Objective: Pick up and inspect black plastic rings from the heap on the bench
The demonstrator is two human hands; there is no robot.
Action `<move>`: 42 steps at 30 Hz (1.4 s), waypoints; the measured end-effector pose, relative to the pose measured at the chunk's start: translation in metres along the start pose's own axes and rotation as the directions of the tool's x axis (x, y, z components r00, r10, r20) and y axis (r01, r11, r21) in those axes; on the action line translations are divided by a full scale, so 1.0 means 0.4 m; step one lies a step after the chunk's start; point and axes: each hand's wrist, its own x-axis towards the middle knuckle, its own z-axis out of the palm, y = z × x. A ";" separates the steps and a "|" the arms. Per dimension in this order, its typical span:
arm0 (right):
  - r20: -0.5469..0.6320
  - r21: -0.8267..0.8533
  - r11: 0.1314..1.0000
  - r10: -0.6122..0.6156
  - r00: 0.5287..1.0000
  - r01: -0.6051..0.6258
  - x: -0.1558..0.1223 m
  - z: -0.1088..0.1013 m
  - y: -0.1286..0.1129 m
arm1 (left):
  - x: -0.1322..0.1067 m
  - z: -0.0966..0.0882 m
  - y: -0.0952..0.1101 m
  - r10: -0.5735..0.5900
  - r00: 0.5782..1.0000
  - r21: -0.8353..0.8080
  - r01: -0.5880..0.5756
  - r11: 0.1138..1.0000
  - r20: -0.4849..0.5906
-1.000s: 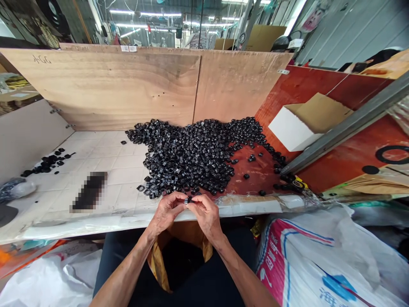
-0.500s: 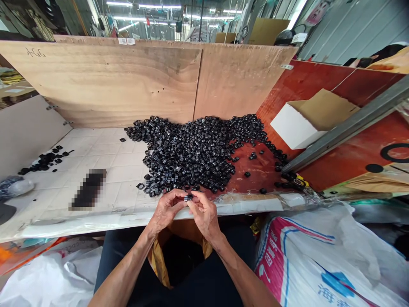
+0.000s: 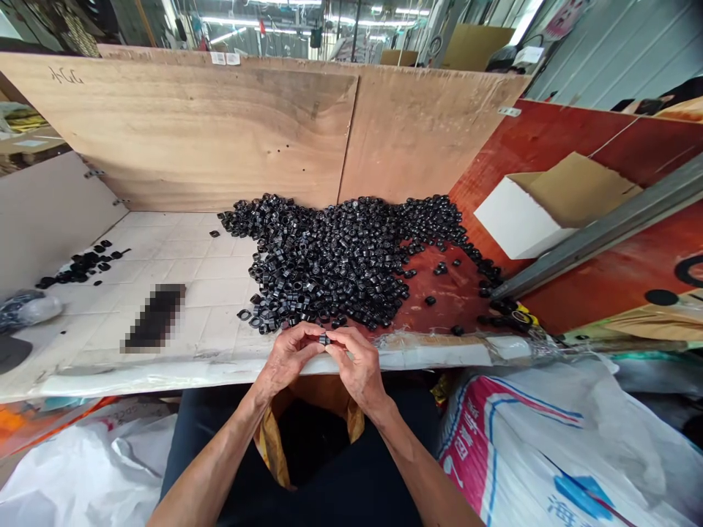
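Observation:
My left hand [image 3: 286, 357] and my right hand [image 3: 356, 364] meet at the table's front edge, fingertips pinched together on a small black ring part [image 3: 324, 339]. Both hands are closed on it. Just beyond them lies a large heap of black ring parts [image 3: 340, 260], spread across the white tiled top [image 3: 181, 271] and the red board [image 3: 439, 293]. Below my hands, an open brown bag [image 3: 307, 432] rests in my lap.
A small group of black parts [image 3: 82, 267] lies far left. A white cardboard box [image 3: 527, 208] and a grey metal bar [image 3: 598, 227] sit on the right. Plywood walls [image 3: 220, 132] enclose the back. A printed woven sack [image 3: 549, 454] stands at lower right, white plastic bags [image 3: 82, 476] at lower left.
My hands stay together at the table edge, still pinching the small black part, with only slight finger shifts. The view has tilted a little.

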 end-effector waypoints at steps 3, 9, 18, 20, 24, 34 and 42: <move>0.013 -0.036 0.996 0.080 0.997 -0.080 -0.004 0.004 0.012 | -0.001 -0.002 -0.005 0.017 1.000 0.027 -0.017 0.999 0.012; 0.062 -0.322 0.947 0.033 0.998 -0.011 0.007 0.023 0.019 | 0.001 -0.006 -0.004 0.032 0.997 0.072 -0.037 0.997 0.066; 0.023 -0.112 0.993 0.045 0.999 -0.042 -0.002 0.013 0.012 | 0.000 0.006 0.002 -0.053 0.998 -0.098 0.055 0.994 0.018; 0.023 -0.185 0.982 0.032 0.999 -0.028 -0.003 0.010 0.015 | 0.000 0.006 0.002 -0.040 0.999 -0.086 0.041 0.995 0.014; -0.003 -0.149 0.988 0.047 0.999 -0.047 -0.003 0.014 0.007 | -0.002 0.008 0.005 -0.068 0.997 -0.107 0.070 0.992 0.020; 0.002 -0.105 0.994 0.012 1.000 -0.012 -0.016 0.004 -0.014 | -0.008 0.005 0.023 -0.087 0.994 -0.106 0.094 0.990 0.071; 0.093 -0.020 0.999 0.044 0.995 -0.042 -0.067 -0.024 -0.056 | -0.089 0.029 0.047 -0.189 0.980 -0.153 0.197 0.968 0.065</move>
